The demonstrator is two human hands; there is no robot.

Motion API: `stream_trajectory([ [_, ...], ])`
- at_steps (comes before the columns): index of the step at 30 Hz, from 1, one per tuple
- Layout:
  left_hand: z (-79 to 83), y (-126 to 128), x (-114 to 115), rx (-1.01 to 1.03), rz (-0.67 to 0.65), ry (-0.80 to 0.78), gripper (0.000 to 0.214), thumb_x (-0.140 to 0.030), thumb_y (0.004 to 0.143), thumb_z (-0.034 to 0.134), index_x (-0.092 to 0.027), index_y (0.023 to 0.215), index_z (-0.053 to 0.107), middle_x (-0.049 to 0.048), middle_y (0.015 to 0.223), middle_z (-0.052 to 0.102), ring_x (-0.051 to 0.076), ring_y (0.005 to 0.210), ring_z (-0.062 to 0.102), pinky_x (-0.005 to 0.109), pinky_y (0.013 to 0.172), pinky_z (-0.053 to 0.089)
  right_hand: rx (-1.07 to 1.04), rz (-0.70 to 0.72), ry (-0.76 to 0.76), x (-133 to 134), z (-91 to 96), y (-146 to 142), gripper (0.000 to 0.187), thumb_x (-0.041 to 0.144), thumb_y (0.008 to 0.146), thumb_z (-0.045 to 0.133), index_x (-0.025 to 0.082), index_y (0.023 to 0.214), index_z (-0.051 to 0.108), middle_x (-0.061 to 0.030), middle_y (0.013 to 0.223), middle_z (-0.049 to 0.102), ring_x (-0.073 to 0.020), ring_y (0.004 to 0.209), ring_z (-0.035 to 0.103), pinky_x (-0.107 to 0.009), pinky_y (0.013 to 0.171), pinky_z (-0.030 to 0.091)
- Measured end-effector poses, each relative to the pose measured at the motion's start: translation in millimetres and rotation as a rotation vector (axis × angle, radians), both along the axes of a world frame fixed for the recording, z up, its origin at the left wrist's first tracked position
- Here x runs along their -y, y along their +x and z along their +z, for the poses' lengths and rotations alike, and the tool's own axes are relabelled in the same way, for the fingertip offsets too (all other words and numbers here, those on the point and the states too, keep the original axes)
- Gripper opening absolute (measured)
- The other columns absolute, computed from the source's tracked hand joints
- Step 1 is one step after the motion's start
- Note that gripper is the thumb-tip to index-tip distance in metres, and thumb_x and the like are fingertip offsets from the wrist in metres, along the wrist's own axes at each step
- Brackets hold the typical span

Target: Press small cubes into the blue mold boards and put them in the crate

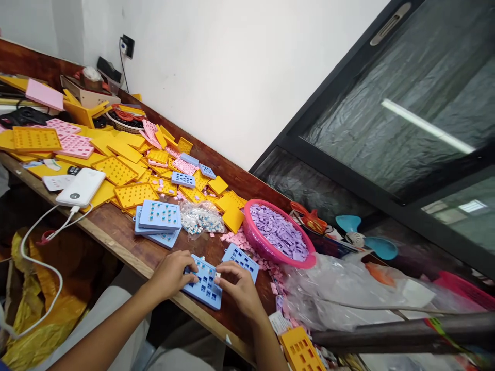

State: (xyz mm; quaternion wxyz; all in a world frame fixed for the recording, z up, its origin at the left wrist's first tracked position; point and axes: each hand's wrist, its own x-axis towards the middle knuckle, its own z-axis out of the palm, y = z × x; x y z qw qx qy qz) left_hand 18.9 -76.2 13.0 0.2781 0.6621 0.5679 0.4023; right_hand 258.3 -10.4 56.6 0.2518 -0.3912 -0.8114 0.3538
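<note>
A light blue tray (204, 296) with rows of square holes lies at the table's front edge, small blue-and-white pieces in its upper holes. My left hand (174, 273) is closed at the tray's left side, its thumb and forefinger over the top face. Above the right edge, my right hand (242, 288) pinches a small white piece (217, 276) between thumb and fingers. Behind it lies a second blue tray (242, 260) with holes. To the left, stacked blue trays (159, 214) carry rows of small pieces. A clear plastic bag (201, 216) of similar blue-and-white pieces sits behind.
A pink basket (255, 243) full of purple tiles stands at the right, with pink tiles (236, 239) scattered beside it. Yellow trays (135, 195) cover the table's left. A white power bank (82, 186) with cables lies near the front edge. Plastic bags (320, 288) lie right.
</note>
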Motion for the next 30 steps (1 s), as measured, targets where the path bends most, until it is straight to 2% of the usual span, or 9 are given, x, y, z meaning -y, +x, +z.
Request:
stream_trajectory([
  [3, -2.3, 4.2, -2.6, -0.013, 0.023, -0.022, 0.011, -0.032, 0.081, 0.077, -0.023, 0.086, 0.076, 0.0021, 0.091, 0.069, 0.019, 0.091, 0.064, 0.029, 0.080, 0.045, -0.022, -0.019, 0.042, 10.1, -14.0, 0.5, 0.020, 0.040, 0.088, 0.073, 0.024, 0.098, 0.078, -0.0074, 0.101, 0.073, -0.0243, 0.094, 0.068, -0.037, 0.086, 0.054],
  [7, -2.9, 6.3, -1.7, -0.089, 0.002, -0.043, 0.012, -0.035, 0.083, 0.076, -0.025, 0.088, 0.078, 0.0025, 0.092, 0.071, 0.020, 0.093, 0.064, 0.029, 0.082, 0.045, -0.040, -0.099, 0.134, 12.7, -23.7, -0.4, 0.017, 0.039, 0.092, 0.069, 0.023, 0.092, 0.075, -0.0063, 0.092, 0.074, -0.0238, 0.086, 0.068, -0.036, 0.081, 0.053],
  [12, 6.8, 4.3, 2.4, -0.187, -0.103, -0.002, 0.019, -0.031, 0.096, 0.060, -0.026, 0.098, 0.078, 0.0046, 0.097, 0.072, 0.020, 0.096, 0.063, 0.031, 0.086, 0.044, 0.052, -0.001, 0.213, 12.6, -31.9, 2.3, 0.019, 0.034, 0.099, 0.060, 0.025, 0.098, 0.078, -0.0067, 0.094, 0.071, -0.0227, 0.089, 0.067, -0.036, 0.084, 0.053],
  [15, 13.7, 3.8, 2.9, -0.306, -0.136, 0.024, 0.021, -0.028, 0.099, 0.057, -0.026, 0.098, 0.077, 0.0044, 0.096, 0.070, 0.021, 0.094, 0.061, 0.033, 0.085, 0.042, 0.088, 0.018, 0.254, 13.9, -32.7, 4.3, 0.021, 0.035, 0.100, 0.060, 0.026, 0.108, 0.077, -0.0081, 0.099, 0.070, -0.0236, 0.094, 0.066, -0.038, 0.088, 0.053],
  [18, 16.6, 4.7, 2.5, -0.473, -0.155, 0.114, 0.021, -0.028, 0.100, 0.056, -0.025, 0.095, 0.076, 0.0054, 0.096, 0.068, 0.022, 0.092, 0.057, 0.035, 0.084, 0.039, 0.090, 0.054, 0.232, 15.0, -29.1, 7.4, 0.025, 0.036, 0.098, 0.064, 0.027, 0.118, 0.074, -0.0085, 0.108, 0.069, -0.0242, 0.101, 0.065, -0.039, 0.093, 0.053],
  [21, 16.4, 5.2, 2.3, -0.567, -0.170, 0.196, 0.022, -0.028, 0.101, 0.053, -0.024, 0.097, 0.074, 0.0063, 0.096, 0.067, 0.022, 0.093, 0.055, 0.037, 0.085, 0.037, 0.074, 0.048, 0.209, 15.1, -26.2, 9.7, 0.023, 0.032, 0.100, 0.060, 0.027, 0.118, 0.073, -0.0079, 0.108, 0.070, -0.0236, 0.101, 0.066, -0.038, 0.091, 0.054],
  [26, 12.2, 4.8, 1.2, -0.555, -0.183, 0.224, 0.024, -0.027, 0.103, 0.051, -0.023, 0.098, 0.074, 0.0059, 0.093, 0.068, 0.021, 0.090, 0.055, 0.037, 0.082, 0.035, 0.069, 0.015, 0.336, 14.7, -30.6, 7.0, 0.019, 0.030, 0.100, 0.059, 0.025, 0.108, 0.075, -0.0089, 0.100, 0.072, -0.0248, 0.096, 0.065, -0.041, 0.088, 0.053],
  [30, 5.8, 4.1, 1.5, -0.452, -0.156, 0.244, 0.024, -0.028, 0.103, 0.051, -0.023, 0.098, 0.074, 0.0051, 0.093, 0.069, 0.020, 0.088, 0.055, 0.037, 0.080, 0.035, 0.062, -0.029, 0.387, 14.9, -37.0, 4.4, 0.017, 0.028, 0.099, 0.061, 0.024, 0.106, 0.076, -0.0084, 0.095, 0.070, -0.0242, 0.092, 0.063, -0.040, 0.084, 0.053],
])
